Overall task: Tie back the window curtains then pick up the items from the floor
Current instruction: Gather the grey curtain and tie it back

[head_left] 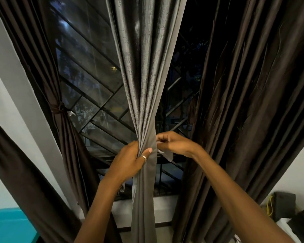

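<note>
A grey curtain (144, 71) hangs down the middle of the window, gathered into a narrow bunch at waist height. My left hand (130, 159) grips the bunch from the left, its thumb pressed across the front folds. My right hand (174, 142) is just right of the bunch and pinches a thin grey tie strip (167, 155), whose loose end dangles below the fingers. A dark brown curtain (47, 71) on the left is bound with a knotted tie (60, 108). Another brown curtain (253, 102) hangs loose on the right.
The window has a dark metal grille (95, 95) and a white sill (163, 206) below it. A teal surface (9, 225) sits at the lower left. Dark boxes with a yellow cable (284, 207) stand at the lower right.
</note>
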`<state>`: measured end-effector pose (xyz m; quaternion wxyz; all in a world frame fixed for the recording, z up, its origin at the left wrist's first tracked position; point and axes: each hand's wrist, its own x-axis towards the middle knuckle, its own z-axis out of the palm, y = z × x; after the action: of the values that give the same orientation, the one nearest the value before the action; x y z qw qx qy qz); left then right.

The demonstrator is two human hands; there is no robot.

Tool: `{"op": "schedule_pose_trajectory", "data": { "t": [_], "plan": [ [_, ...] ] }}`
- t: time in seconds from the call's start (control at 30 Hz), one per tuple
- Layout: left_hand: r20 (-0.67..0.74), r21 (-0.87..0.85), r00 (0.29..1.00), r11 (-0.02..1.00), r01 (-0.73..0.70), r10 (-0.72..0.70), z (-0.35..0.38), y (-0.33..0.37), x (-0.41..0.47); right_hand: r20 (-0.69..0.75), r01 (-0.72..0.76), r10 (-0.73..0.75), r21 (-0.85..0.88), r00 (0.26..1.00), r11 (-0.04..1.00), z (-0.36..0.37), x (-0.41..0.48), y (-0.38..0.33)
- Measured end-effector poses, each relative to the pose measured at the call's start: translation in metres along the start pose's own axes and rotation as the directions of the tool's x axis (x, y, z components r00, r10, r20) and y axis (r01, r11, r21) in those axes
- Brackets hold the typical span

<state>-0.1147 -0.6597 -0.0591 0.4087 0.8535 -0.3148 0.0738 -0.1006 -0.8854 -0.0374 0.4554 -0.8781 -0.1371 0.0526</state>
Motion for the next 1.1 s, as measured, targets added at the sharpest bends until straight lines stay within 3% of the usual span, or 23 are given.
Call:
{"op": "schedule_pose_trajectory", "data": {
  "t": [0.1,0.23,0.43,0.6,0.77,0.97,1.1],
  "plan": [
    [-0.134,0.160,0.990,0.987,-0.016,0.038,0.006,-0.002,0.000,-0.011,0.013,-0.014,-0.100,1.000,0.995,0.000,0.004,-0.005],
    [-0.125,0.173,0.988,0.983,-0.065,0.088,0.009,-0.003,0.000,-0.037,0.087,-0.099,-0.244,0.994,0.966,0.004,0.010,-0.005],
    [0.020,-0.151,1.000,0.988,-0.011,0.014,-0.002,-0.005,0.003,-0.039,0.020,-0.022,-0.040,0.999,0.999,0.002,0.014,-0.007],
    [0.065,-0.174,0.998,0.985,0.018,-0.006,-0.008,-0.005,0.004,0.000,0.014,-0.014,0.132,1.000,0.991,-0.004,0.017,-0.008],
    [0.097,-0.194,0.995,0.980,0.042,-0.023,-0.009,-0.007,0.006,0.199,0.035,-0.071,0.179,0.977,0.983,-0.020,0.010,-0.008],
    [0.093,-0.183,0.995,0.982,0.048,-0.032,-0.007,-0.008,0.009,0.171,0.051,-0.033,-0.099,0.985,0.994,-0.020,0.017,-0.004],
    [0.086,-0.169,0.995,0.983,0.069,-0.055,-0.007,-0.009,0.010,0.086,0.108,-0.095,-0.173,0.992,0.979,-0.017,0.014,-0.005]
  ]
}}
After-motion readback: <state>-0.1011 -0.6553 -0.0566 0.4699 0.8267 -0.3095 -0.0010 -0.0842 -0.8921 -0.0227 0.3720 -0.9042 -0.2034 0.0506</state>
